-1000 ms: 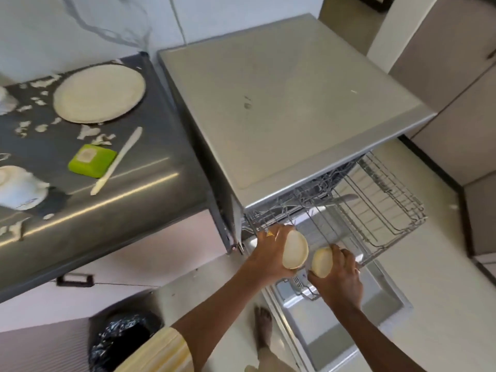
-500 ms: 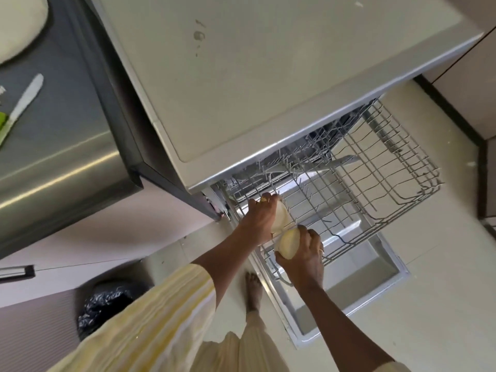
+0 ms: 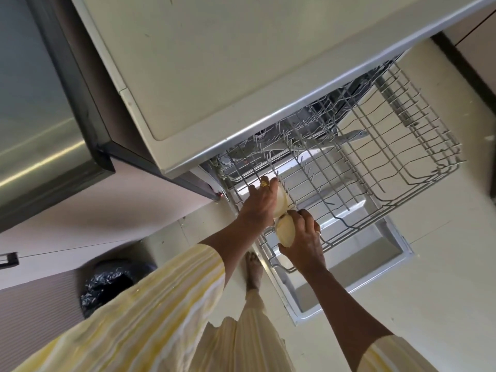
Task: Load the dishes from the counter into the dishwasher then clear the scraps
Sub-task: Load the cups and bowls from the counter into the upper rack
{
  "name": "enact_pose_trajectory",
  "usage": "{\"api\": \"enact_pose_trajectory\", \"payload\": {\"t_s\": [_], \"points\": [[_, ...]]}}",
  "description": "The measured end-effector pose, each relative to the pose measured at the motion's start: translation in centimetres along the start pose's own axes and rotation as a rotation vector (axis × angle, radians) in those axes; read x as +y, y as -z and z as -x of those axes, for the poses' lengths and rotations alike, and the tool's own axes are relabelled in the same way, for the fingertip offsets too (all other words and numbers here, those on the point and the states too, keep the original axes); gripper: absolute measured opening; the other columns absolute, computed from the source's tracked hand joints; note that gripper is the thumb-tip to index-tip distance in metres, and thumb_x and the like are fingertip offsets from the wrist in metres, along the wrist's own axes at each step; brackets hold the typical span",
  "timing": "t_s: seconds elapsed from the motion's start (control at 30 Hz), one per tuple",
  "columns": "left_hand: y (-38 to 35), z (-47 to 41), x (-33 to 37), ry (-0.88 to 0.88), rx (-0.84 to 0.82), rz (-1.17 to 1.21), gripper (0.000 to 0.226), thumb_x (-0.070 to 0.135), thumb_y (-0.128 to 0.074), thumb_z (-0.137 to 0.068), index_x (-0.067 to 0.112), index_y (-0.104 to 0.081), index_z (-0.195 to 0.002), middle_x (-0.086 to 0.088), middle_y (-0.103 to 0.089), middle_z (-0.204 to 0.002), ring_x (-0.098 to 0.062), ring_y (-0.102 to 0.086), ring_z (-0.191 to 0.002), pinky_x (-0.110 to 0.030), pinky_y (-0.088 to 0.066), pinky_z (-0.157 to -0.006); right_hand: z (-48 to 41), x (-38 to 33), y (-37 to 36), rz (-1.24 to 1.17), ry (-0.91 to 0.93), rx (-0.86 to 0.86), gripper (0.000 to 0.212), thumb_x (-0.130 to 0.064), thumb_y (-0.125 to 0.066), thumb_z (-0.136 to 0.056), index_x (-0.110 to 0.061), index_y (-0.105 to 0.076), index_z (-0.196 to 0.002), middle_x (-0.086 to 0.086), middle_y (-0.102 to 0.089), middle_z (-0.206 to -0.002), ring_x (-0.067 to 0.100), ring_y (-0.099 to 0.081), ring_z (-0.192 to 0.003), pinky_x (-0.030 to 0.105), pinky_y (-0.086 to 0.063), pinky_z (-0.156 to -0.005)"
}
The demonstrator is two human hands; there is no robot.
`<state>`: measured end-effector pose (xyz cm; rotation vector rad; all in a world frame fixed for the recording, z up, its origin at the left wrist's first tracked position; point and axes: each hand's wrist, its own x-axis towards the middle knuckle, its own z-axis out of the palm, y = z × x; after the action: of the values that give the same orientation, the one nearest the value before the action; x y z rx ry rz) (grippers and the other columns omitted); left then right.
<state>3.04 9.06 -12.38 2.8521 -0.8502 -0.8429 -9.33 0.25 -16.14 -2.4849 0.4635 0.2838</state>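
While both arms reach forward and down over the pulled-out rack (image 3: 362, 167), each hand grips a small cream bowl. The left hand (image 3: 261, 204) is stretched furthest, palm turned toward the right, fingers wrapped over the back of the left bowl (image 3: 281, 204) and a gold ring on one finger; its fingertips lie among the upright wire tines at the near left corner of the rack. This bowl is tilted on edge against those tines, just beyond the palm. The right hand (image 3: 303, 237) sits just below and to the right of the left one, wrist bent, thumb and fingers clamped around the right bowl (image 3: 285, 233), which is held on its side with the rim facing left. The two bowls touch or nearly touch where the hands meet; I cannot tell which. The right bowl is above the rack's front edge, and whether it rests on the wire is not clear.

Beneath the hands lies the open dishwasher door (image 3: 349, 267), flat over the floor. Behind the left forearm, in its striped yellow sleeve (image 3: 150, 299), a bin with a black bag (image 3: 107, 280) stands on the floor. Above and left of the left hand runs the steel counter (image 3: 35, 130), beside the dishwasher's flat top (image 3: 228, 55). A bare foot (image 3: 253, 269) stands between the two forearms.
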Motion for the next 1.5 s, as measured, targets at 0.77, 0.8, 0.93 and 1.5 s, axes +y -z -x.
{"api": "enact_pose_trajectory", "payload": {"t_s": [0.77,0.8,0.93,1.5], "points": [[1.3,4.0,-1.7,-0.052,0.081,0.018,0.086,0.031,-0.062,-0.087,0.008,-0.006,-0.148,-0.012,-0.021,-0.152,-0.028,-0.019,-0.14,-0.034,-0.016,-0.115,1.2,-1.8,2.3,0.041,-0.123,-0.112,0.09,-0.01,-0.077,-0.063,-0.007,-0.031,-0.14,0.017,-0.03,-0.141,0.034,-0.029,-0.13,0.043,-0.034,-0.105],[1.5,4.5,-1.8,-0.054,0.086,0.033,0.086,0.03,-0.062,-0.087,0.009,-0.006,-0.148,-0.012,-0.02,-0.152,-0.028,-0.017,-0.141,-0.034,-0.014,-0.116,1.1,-1.9,2.4,0.058,-0.14,-0.13,0.088,-0.011,-0.076,-0.066,-0.007,-0.029,-0.141,0.016,-0.027,-0.143,0.033,-0.025,-0.132,0.044,-0.031,-0.108],[1.4,6.4,-2.6,-0.024,0.11,0.064,0.084,0.027,-0.063,-0.086,0.008,-0.009,-0.148,-0.012,-0.019,-0.152,-0.028,-0.016,-0.141,-0.037,-0.015,-0.116,0.7,-2.4,2.5,0.113,-0.206,-0.179,0.083,-0.016,-0.074,-0.074,-0.006,-0.026,-0.141,0.017,-0.027,-0.143,0.032,-0.025,-0.133,0.044,-0.031,-0.11],[-0.3,7.0,-1.9,0.085,0.061,0.028,0.078,0.034,-0.056,-0.089,0.017,-0.009,-0.15,-0.012,-0.011,-0.155,-0.032,-0.005,-0.143,-0.04,-0.002,-0.117,0.5,-5.0,1.1,0.019,-0.337,-0.111,0.081,-0.025,-0.082,-0.064,-0.011,-0.035,-0.129,0.022,-0.036,-0.125,0.042,-0.037,-0.118,0.049,-0.046,-0.088]]}}
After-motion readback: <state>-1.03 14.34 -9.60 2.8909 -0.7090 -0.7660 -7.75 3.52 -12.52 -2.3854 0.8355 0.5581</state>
